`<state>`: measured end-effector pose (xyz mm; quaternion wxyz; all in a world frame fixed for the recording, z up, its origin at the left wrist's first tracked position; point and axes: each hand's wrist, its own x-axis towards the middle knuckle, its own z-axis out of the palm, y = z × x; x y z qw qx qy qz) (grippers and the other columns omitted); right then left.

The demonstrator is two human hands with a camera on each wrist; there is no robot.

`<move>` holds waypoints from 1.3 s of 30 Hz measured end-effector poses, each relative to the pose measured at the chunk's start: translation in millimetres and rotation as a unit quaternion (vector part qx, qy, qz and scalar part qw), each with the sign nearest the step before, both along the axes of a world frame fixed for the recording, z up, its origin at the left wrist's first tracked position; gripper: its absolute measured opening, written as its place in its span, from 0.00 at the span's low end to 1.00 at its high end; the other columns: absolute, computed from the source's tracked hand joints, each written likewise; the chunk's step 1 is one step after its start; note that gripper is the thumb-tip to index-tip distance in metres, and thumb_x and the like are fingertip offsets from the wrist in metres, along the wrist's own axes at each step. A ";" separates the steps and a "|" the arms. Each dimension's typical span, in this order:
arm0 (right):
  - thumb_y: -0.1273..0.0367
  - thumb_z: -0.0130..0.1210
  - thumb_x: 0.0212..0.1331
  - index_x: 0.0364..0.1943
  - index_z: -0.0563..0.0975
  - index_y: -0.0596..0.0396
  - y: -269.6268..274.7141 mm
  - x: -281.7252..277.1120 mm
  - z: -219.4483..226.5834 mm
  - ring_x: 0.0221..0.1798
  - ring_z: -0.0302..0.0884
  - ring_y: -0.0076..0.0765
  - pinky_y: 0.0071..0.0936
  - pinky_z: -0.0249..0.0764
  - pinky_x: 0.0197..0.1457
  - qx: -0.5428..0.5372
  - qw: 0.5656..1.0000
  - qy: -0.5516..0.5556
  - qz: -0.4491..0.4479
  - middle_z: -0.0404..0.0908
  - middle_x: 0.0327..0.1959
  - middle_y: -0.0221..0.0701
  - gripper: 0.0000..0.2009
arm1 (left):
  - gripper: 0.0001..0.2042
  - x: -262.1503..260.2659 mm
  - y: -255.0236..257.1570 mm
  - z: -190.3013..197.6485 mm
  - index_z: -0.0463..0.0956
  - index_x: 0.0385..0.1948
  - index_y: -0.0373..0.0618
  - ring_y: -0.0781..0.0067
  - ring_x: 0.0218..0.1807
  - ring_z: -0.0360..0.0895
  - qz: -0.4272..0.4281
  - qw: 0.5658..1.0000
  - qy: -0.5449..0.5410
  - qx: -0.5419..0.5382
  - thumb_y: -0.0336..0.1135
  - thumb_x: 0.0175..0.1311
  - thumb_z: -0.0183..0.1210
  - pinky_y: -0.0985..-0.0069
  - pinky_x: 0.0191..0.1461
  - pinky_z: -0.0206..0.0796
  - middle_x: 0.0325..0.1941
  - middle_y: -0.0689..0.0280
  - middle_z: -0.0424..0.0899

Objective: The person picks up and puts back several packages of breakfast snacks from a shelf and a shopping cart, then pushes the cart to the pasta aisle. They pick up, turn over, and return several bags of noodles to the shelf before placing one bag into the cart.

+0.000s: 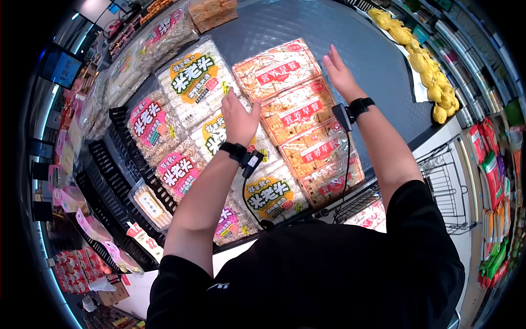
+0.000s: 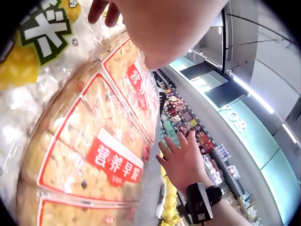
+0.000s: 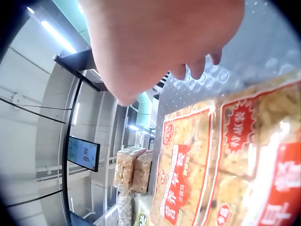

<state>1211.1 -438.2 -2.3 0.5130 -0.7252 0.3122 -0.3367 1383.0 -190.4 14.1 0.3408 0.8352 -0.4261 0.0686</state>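
A column of clear packs of golden pastry blocks with red labels [image 1: 290,112] lies on the display, overlapping one another. My left hand [image 1: 240,119] is at the column's left edge, over the neighbouring white puffed-rice packs [image 1: 205,134], its fingers loosely extended. On the far right side, my right hand [image 1: 341,75] is held with fingers straight beside the top packs. From the left wrist, the red-labelled pack [image 2: 101,146] looks large below the hand, and the right hand [image 2: 184,162] shows spread beyond it. Neither hand grips anything.
Pink-labelled puffed-grain packs [image 1: 148,122] lie at the left, beside black slatted dividers [image 1: 118,181]. A dark dimpled display surface [image 1: 372,71] extends at the back right. Yellow bundles [image 1: 433,77] line its far edge. A wire cart [image 1: 446,183] stands at the right.
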 end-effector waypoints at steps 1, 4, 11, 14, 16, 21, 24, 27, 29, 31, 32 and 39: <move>0.55 0.45 0.69 0.70 0.52 0.57 10.7 -17.6 1.9 0.72 0.54 0.43 0.30 0.54 0.71 0.002 0.998 -0.056 -0.027 0.57 0.70 0.46 0.32 | 0.36 -7.8 9.9 -2.3 0.53 0.62 0.28 0.49 0.57 0.65 -0.022 0.999 -0.003 -0.023 0.45 0.61 0.60 0.61 0.62 0.58 0.55 0.46 0.65; 0.54 0.43 0.70 0.69 0.56 0.56 48.9 -84.7 -1.7 0.71 0.58 0.41 0.30 0.55 0.70 0.001 0.994 -0.086 -0.063 0.59 0.69 0.47 0.29 | 0.30 -45.6 38.9 -6.3 0.59 0.59 0.31 0.63 0.46 0.69 -0.064 0.981 0.175 -0.056 0.44 0.62 0.59 0.68 0.54 0.65 0.51 0.52 0.67; 0.47 0.32 0.71 0.69 0.56 0.52 165.8 -268.2 -12.0 0.70 0.58 0.41 0.39 0.55 0.69 0.041 0.980 0.004 -0.194 0.61 0.69 0.39 0.31 | 0.18 -143.0 101.0 -26.8 0.67 0.49 0.42 0.70 0.44 0.74 -0.225 0.608 0.761 -0.032 0.48 0.69 0.50 0.70 0.48 0.70 0.44 0.63 0.74; 0.46 0.34 0.70 0.68 0.58 0.54 221.6 -345.6 -19.6 0.68 0.61 0.41 0.38 0.60 0.65 0.036 0.961 0.064 -0.266 0.64 0.66 0.40 0.32 | 0.21 -189.4 121.8 -44.8 0.67 0.49 0.40 0.66 0.45 0.74 -0.210 0.553 0.806 0.028 0.50 0.69 0.49 0.67 0.50 0.70 0.43 0.61 0.74; 0.46 0.35 0.69 0.66 0.61 0.55 256.6 -392.8 -34.0 0.64 0.66 0.38 0.35 0.64 0.61 -0.005 0.948 0.126 -0.293 0.68 0.63 0.38 0.32 | 0.24 -216.2 135.8 -66.0 0.66 0.49 0.41 0.63 0.45 0.73 -0.188 0.510 0.836 0.071 0.54 0.66 0.50 0.63 0.52 0.69 0.46 0.61 0.72; 0.48 0.39 0.69 0.61 0.68 0.59 323.8 -464.3 -49.1 0.66 0.64 0.41 0.29 0.57 0.68 0.018 0.923 0.133 -0.361 0.72 0.60 0.43 0.29 | 0.25 -283.2 151.0 -98.8 0.67 0.49 0.42 0.64 0.44 0.72 -0.182 0.526 0.815 0.160 0.56 0.63 0.53 0.61 0.51 0.69 0.43 0.62 0.72; 0.48 0.39 0.69 0.58 0.70 0.59 339.5 -485.1 -59.1 0.63 0.69 0.41 0.29 0.61 0.65 0.034 0.925 0.110 -0.362 0.75 0.56 0.44 0.29 | 0.25 -316.1 151.6 -117.3 0.67 0.51 0.43 0.65 0.48 0.71 -0.195 0.537 0.797 0.195 0.56 0.63 0.53 0.62 0.53 0.67 0.49 0.62 0.71; 0.50 0.40 0.70 0.56 0.71 0.60 338.1 -489.2 -75.1 0.52 0.74 0.34 0.28 0.66 0.58 0.023 0.920 0.093 -0.379 0.79 0.48 0.38 0.26 | 0.26 -347.8 147.1 -135.9 0.66 0.55 0.43 0.64 0.50 0.70 -0.242 0.588 0.740 0.219 0.55 0.65 0.52 0.63 0.57 0.65 0.54 0.60 0.70; 0.54 0.41 0.71 0.51 0.71 0.60 330.7 -478.0 -79.1 0.44 0.73 0.28 0.27 0.69 0.52 -0.006 0.905 0.043 -0.423 0.77 0.38 0.33 0.22 | 0.28 -364.3 140.4 -153.6 0.62 0.61 0.42 0.61 0.57 0.67 -0.236 0.592 0.732 0.239 0.54 0.67 0.48 0.64 0.61 0.61 0.62 0.57 0.66; 0.55 0.37 0.72 0.55 0.69 0.59 310.2 -468.9 -95.5 0.48 0.75 0.31 0.28 0.69 0.53 0.000 0.890 0.002 -0.456 0.78 0.44 0.36 0.22 | 0.29 -379.1 131.2 -172.0 0.59 0.63 0.40 0.57 0.63 0.63 -0.191 0.594 0.739 0.253 0.54 0.69 0.46 0.62 0.64 0.59 0.66 0.55 0.62; 0.55 0.36 0.72 0.53 0.69 0.60 301.9 -462.0 -101.3 0.46 0.74 0.30 0.28 0.69 0.54 0.013 0.883 -0.027 -0.469 0.78 0.42 0.37 0.22 | 0.30 -385.8 131.1 -177.3 0.58 0.64 0.38 0.55 0.67 0.60 -0.175 0.603 0.736 0.255 0.54 0.70 0.43 0.60 0.66 0.57 0.69 0.53 0.59; 0.55 0.42 0.69 0.46 0.75 0.64 270.7 -452.2 -165.3 0.49 0.76 0.45 0.34 0.68 0.54 0.058 0.934 0.130 -0.327 0.79 0.43 0.47 0.23 | 0.37 -411.7 139.7 -283.8 0.49 0.65 0.37 0.49 0.66 0.59 -0.094 0.528 0.800 0.269 0.55 0.65 0.50 0.58 0.70 0.52 0.65 0.47 0.59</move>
